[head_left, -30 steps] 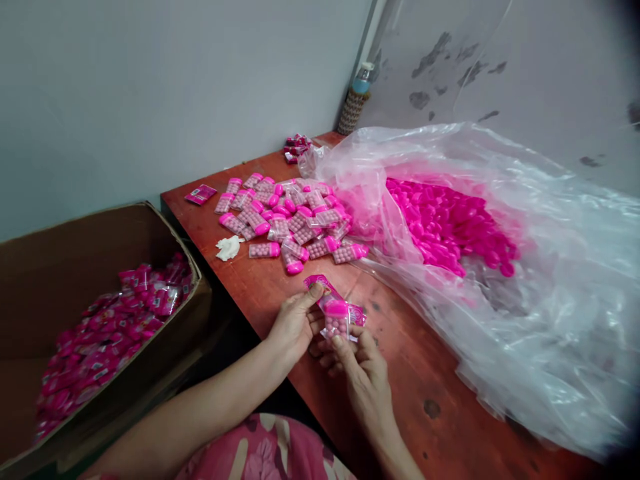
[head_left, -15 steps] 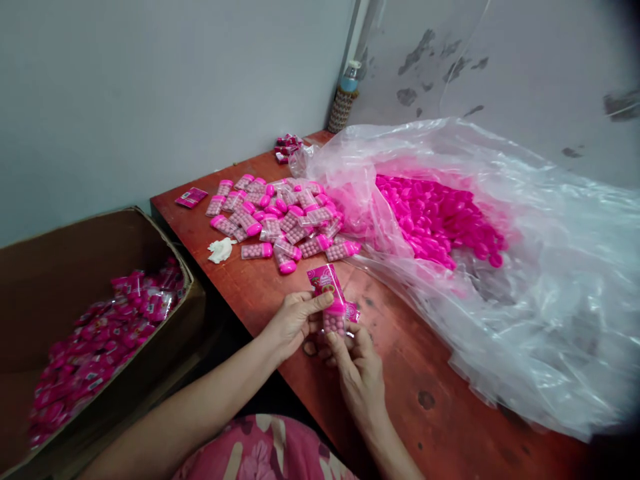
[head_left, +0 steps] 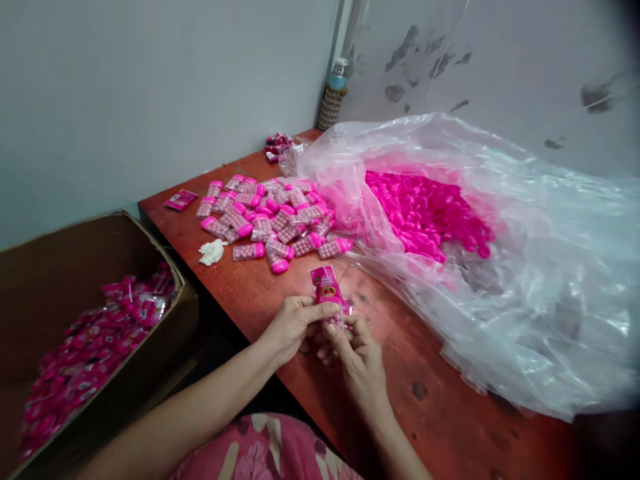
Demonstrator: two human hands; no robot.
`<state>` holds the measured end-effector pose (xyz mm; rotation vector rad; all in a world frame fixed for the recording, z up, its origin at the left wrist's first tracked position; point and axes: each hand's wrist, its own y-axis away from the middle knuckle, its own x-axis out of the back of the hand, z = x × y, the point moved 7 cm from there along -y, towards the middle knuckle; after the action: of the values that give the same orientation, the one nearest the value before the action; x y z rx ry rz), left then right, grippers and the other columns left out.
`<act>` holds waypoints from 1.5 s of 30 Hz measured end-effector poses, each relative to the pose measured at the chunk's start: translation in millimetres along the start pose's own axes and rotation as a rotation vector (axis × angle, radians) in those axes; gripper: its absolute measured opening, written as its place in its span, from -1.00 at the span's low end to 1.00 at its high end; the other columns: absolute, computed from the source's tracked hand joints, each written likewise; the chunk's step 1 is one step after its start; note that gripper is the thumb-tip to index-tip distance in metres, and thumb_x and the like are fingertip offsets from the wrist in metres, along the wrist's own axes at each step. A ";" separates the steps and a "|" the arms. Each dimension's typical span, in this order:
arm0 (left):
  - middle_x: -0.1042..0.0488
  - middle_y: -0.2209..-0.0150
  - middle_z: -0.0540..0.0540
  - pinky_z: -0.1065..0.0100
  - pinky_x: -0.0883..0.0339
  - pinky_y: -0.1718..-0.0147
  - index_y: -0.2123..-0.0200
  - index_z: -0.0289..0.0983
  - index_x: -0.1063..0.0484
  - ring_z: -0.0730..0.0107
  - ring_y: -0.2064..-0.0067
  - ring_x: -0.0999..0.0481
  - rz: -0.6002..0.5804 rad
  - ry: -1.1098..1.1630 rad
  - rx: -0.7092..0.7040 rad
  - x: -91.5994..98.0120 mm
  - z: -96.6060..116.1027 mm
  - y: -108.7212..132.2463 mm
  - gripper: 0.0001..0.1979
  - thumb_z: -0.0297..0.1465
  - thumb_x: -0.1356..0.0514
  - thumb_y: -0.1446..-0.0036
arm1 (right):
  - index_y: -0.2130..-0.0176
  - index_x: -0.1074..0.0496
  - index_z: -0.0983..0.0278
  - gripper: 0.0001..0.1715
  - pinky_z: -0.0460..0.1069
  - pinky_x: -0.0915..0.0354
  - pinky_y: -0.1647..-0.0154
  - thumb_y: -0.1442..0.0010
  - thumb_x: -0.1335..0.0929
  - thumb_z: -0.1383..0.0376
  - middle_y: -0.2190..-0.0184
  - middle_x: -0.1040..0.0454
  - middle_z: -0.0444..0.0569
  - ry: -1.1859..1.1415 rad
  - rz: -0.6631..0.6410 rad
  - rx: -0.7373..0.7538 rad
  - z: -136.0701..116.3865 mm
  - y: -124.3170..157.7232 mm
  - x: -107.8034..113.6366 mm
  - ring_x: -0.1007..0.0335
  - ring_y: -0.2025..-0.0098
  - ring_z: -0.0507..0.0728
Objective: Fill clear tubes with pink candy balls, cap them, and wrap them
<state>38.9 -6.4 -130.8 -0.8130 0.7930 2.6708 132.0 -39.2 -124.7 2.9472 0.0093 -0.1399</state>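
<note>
Near the front edge of the red table [head_left: 395, 340], my left hand [head_left: 300, 327] pinches a printed pink packet [head_left: 327, 285] around its middle, thumb on top. The lower end of the same packet, where small pink balls show through clear plastic, is between the fingers of my right hand [head_left: 356, 353]. Both hands are close together, and their fingers partly hide the packet's lower end. Beyond them lies a loose pile of clear bottles [head_left: 263, 227] with pink caps and pink balls inside.
A big clear plastic bag [head_left: 530, 307] with pink caps [head_left: 425, 210] covers the right side. At lower left stands a cardboard box [head_left: 180, 293] of pink packets [head_left: 100, 347]. White crumpled scrap [head_left: 213, 252], a flat packet [head_left: 181, 199] and a bottle [head_left: 334, 93] are further back.
My left thumb has moved further across the packet, and less of the ball-filled end shows between my hands. The whole view has shifted slightly, with the table and pile a little further left.
</note>
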 end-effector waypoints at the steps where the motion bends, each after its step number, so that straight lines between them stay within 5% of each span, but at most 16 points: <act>1: -0.36 0.68 -0.03 0.51 -0.15 0.77 0.54 -0.41 -0.44 0.52 0.72 -0.28 -0.001 0.014 0.008 0.0 0.5 0.8 -0.74 -0.29 -0.33 0.14 | 0.22 -0.25 0.27 -0.68 -0.11 -0.29 0.59 -0.12 -0.34 0.12 0.53 -0.45 -0.14 -0.067 -0.046 -0.020 2.2 0.5 -1.9 -0.38 0.58 0.02; 6: -0.38 0.63 -0.08 0.51 -0.21 0.70 0.56 -0.44 -0.42 0.52 0.65 -0.33 0.022 0.063 -0.014 4.1 2.0 5.9 -0.74 -0.33 -0.36 0.17 | 0.11 -0.24 0.26 -0.64 -0.05 -0.38 0.45 -0.12 -0.35 0.18 0.35 -0.50 -0.03 -0.222 -0.105 -0.062 5.5 5.3 0.8 -0.46 0.41 0.07; 10: -0.29 0.66 -0.01 0.48 -0.19 0.68 0.55 -0.45 -0.43 0.59 0.67 -0.23 -0.074 0.124 -0.008 -7.9 -9.5 9.9 -0.72 -0.32 -0.36 0.15 | 0.32 -0.25 0.27 -0.69 -0.06 -0.35 0.57 -0.03 -0.41 0.18 0.56 -0.48 -0.11 -0.268 -0.037 -0.106 6.9 1.6 2.6 -0.44 0.54 0.08; 14: -0.37 0.62 -0.08 0.42 -0.31 0.56 0.54 -0.48 -0.47 0.51 0.59 -0.33 -0.090 0.157 -0.007 -7.9 -7.0 23.4 -0.76 -0.36 -0.35 0.13 | 0.39 -0.19 0.25 -0.60 -0.11 -0.27 0.66 0.07 -0.46 0.20 0.66 -0.44 -0.18 -0.294 -0.066 -0.141 6.7 -5.1 -7.9 -0.38 0.65 0.05; 18: -0.54 0.42 -0.15 0.31 -0.43 0.27 0.50 -0.38 -0.51 0.27 0.33 -0.53 0.191 0.217 -0.204 45.2 32.9 56.5 -0.81 -0.40 -0.39 0.21 | 0.31 -0.23 0.26 -0.62 -0.11 -0.28 0.64 0.05 -0.45 0.21 0.57 -0.49 -0.12 -0.252 -0.106 -0.131 -2.8 -9.9 -2.9 -0.41 0.61 0.06; 21: -0.56 0.26 -0.13 0.24 -0.42 0.17 0.41 -0.28 -0.51 0.21 0.19 -0.53 0.428 0.246 -0.512 92.3 67.4 85.4 -0.71 -0.20 -0.35 0.16 | 0.30 -0.26 0.27 -0.65 -0.11 -0.28 0.62 0.00 -0.42 0.16 0.55 -0.49 -0.09 -0.181 0.003 -0.076 -11.3 -15.6 25.9 -0.39 0.60 0.05; 23: -0.55 0.21 -0.18 0.22 -0.40 0.13 0.28 -0.29 -0.51 0.18 0.17 -0.52 0.519 0.118 -0.574 102.7 71.8 89.3 -0.64 -0.18 -0.32 0.12 | 0.29 -0.27 0.28 -0.66 -0.11 -0.28 0.61 -0.02 -0.41 0.15 0.54 -0.48 -0.08 -0.131 0.070 -0.056 -12.4 -18.2 44.6 -0.39 0.59 0.04; 27: -0.49 0.09 -0.14 0.23 -0.07 -0.15 0.27 -0.23 -0.53 0.15 -0.08 -0.34 0.350 -0.409 -0.505 59.2 51.3 51.2 -0.67 -0.51 -0.38 0.23 | 0.28 -0.30 0.29 -0.66 -0.10 -0.30 0.58 -0.03 -0.41 0.13 0.51 -0.47 -0.07 -0.047 0.098 -0.060 -5.6 -16.5 58.8 -0.39 0.56 0.04; 32: -0.37 -0.06 -0.14 0.05 0.38 -0.22 0.15 -0.14 -0.48 0.10 -0.24 -0.05 0.053 -0.866 -0.615 -2.5 23.3 3.6 -0.59 -0.52 -0.34 0.14 | 0.31 -0.35 0.30 -0.66 -0.10 -0.29 0.55 -0.03 -0.40 0.11 0.53 -0.46 -0.09 0.079 0.126 -0.052 1.2 -9.1 61.1 -0.38 0.54 0.03; 40: -0.33 -0.09 -0.09 0.05 0.36 -0.22 0.18 -0.09 -0.49 0.17 -0.25 -0.04 0.004 -0.966 -0.665 -7.0 6.8 -9.1 -0.72 -0.51 -0.21 -0.03 | 0.26 -0.38 0.29 -0.69 -0.04 -0.31 0.35 -0.06 -0.38 0.13 0.39 -0.47 -0.05 0.253 0.199 0.051 -6.7 -15.9 72.9 -0.39 0.38 0.07; 45: -0.36 -0.07 -0.08 0.13 0.26 -0.23 0.12 -0.10 -0.46 0.21 -0.23 -0.10 0.038 -0.838 -0.683 -14.0 19.2 3.4 -0.66 -0.50 -0.24 0.00 | 0.18 -0.32 0.27 -0.57 -0.08 -0.30 0.41 0.04 -0.45 0.21 0.44 -0.46 -0.13 -0.021 0.103 -0.038 -2.8 -32.4 59.7 -0.37 0.44 0.02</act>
<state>40.5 0.6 -107.9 0.2714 -0.3159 2.9044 191.2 -7.0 -133.8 2.8999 -0.1412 -0.1547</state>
